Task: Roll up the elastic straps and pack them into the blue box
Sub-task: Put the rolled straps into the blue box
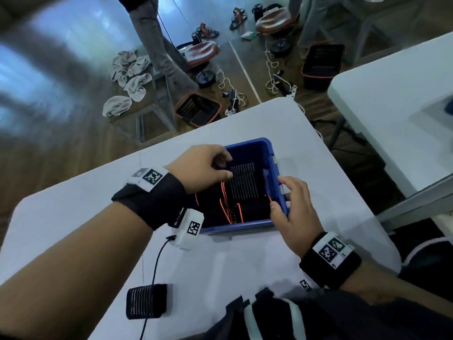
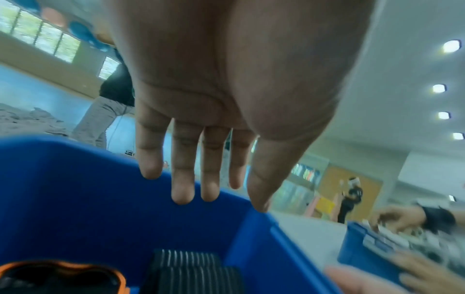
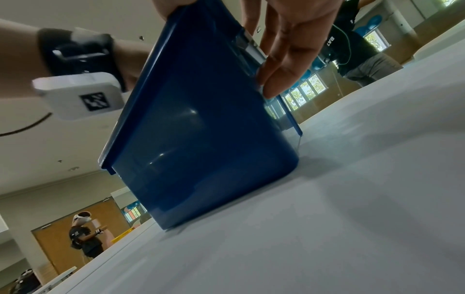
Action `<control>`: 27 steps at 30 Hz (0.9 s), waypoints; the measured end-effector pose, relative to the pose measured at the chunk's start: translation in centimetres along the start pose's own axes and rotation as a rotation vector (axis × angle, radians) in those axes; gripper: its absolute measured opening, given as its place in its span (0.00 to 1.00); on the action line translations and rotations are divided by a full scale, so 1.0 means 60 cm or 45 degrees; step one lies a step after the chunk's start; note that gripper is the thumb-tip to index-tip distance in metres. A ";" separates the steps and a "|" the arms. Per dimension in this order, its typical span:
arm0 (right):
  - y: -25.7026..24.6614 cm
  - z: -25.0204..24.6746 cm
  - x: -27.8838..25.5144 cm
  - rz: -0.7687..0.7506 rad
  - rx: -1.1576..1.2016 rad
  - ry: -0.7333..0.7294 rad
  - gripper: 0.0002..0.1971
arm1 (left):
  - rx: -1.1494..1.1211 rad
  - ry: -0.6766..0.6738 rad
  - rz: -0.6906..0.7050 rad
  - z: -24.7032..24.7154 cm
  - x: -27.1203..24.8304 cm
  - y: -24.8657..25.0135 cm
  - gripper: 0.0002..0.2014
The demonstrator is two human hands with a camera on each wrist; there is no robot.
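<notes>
The blue box [image 1: 247,146] sits mid-table [image 1: 73,207], toward the far edge. Left hand [image 1: 203,165] hangs over it with fingers straight and loose, holding nothing. Right hand [image 1: 293,209] grips the box's right rim. A rolled strap [image 1: 244,182] lies inside; another roll [image 1: 146,301] sits near the table's front edge.

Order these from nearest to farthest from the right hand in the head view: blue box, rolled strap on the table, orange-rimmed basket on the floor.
1. blue box: right hand holds its right rim.
2. rolled strap: on the table, near left.
3. orange-rimmed basket: on the floor beyond the table.
</notes>
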State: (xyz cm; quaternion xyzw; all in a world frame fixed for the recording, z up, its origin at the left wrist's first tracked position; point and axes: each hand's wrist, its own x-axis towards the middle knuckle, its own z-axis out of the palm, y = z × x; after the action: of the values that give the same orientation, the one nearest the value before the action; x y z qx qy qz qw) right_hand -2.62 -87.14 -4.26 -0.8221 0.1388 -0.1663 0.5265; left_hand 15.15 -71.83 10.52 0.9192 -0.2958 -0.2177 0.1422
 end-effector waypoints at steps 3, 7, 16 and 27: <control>0.001 0.002 0.004 -0.008 -0.012 -0.003 0.27 | -0.118 0.043 -0.093 -0.025 -0.084 -0.031 0.10; 0.002 0.005 0.005 -0.055 -0.016 0.017 0.28 | -0.123 -0.055 -0.355 -0.001 -0.184 -0.125 0.09; 0.001 0.004 0.004 -0.028 -0.025 0.001 0.28 | 0.264 -0.563 -0.668 0.143 -0.308 -0.313 0.37; -0.008 0.007 -0.002 -0.008 -0.038 0.023 0.30 | 0.288 -0.638 -0.689 0.183 -0.325 -0.322 0.17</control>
State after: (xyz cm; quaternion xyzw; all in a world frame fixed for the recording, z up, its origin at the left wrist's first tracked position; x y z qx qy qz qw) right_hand -2.53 -86.53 -4.01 -0.8287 0.1436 -0.1732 0.5124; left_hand 4.92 -46.32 -0.38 0.8922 -0.0904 -0.4312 -0.0995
